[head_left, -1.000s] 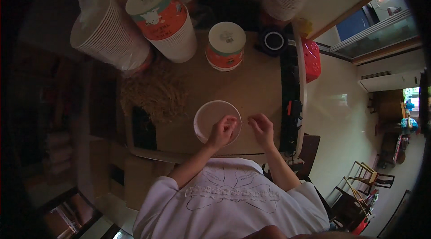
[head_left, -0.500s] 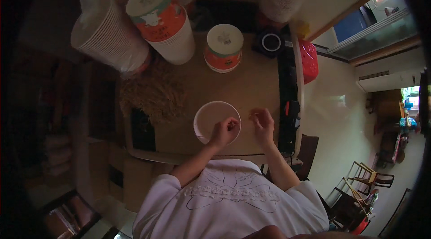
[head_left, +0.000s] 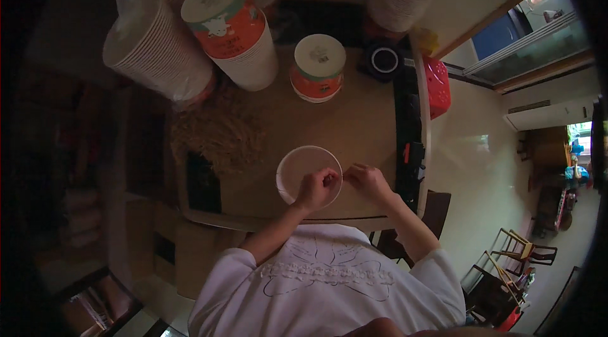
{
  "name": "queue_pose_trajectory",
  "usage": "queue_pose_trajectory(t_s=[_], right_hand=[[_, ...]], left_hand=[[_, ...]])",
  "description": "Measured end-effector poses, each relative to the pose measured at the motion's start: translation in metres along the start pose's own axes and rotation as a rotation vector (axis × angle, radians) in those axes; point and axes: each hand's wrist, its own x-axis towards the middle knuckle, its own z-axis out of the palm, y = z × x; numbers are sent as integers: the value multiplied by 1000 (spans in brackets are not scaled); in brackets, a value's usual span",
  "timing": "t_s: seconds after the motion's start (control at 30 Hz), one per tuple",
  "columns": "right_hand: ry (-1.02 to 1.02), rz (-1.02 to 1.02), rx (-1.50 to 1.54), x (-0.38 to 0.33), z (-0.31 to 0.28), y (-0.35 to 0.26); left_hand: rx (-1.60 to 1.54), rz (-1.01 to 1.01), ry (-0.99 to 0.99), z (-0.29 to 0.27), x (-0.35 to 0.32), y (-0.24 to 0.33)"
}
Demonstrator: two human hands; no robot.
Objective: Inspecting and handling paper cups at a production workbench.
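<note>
A round white paper bowl stands open on the brown table, right in front of me. My left hand lies over its near right rim with the fingers curled down on the edge. My right hand is beside it, fingertips pinched together at the bowl's right rim. What the fingertips hold there is too small to make out. My white-sleeved forearms come up from below.
A short orange tub with a white lid and a tall orange-and-green printed tub stand at the back. Sleeved stacks of paper cups crowd the far left. A heap of brown straw-like filling, a tape roll and a red basket lie around.
My right hand has slid left from just beside the bowl until its fingertips meet the rim. My left hand stays on the near rim.
</note>
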Motion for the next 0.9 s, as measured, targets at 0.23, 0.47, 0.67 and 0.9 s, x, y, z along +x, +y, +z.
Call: queue_pose_trajectory(t_s=[0.23, 0.47, 0.67, 0.9], right_hand=[[105, 22, 53, -12, -14, 12], [32, 126, 19, -15, -20, 10], [82, 110, 128, -14, -16, 12], [133, 181, 320, -14, -18, 9]], left_hand=[[82, -17, -27, 2, -3, -7], [123, 20, -18, 4, -3, -3], [66, 22, 8, 3, -4, -1], [50, 9, 7, 3, -3, -1]])
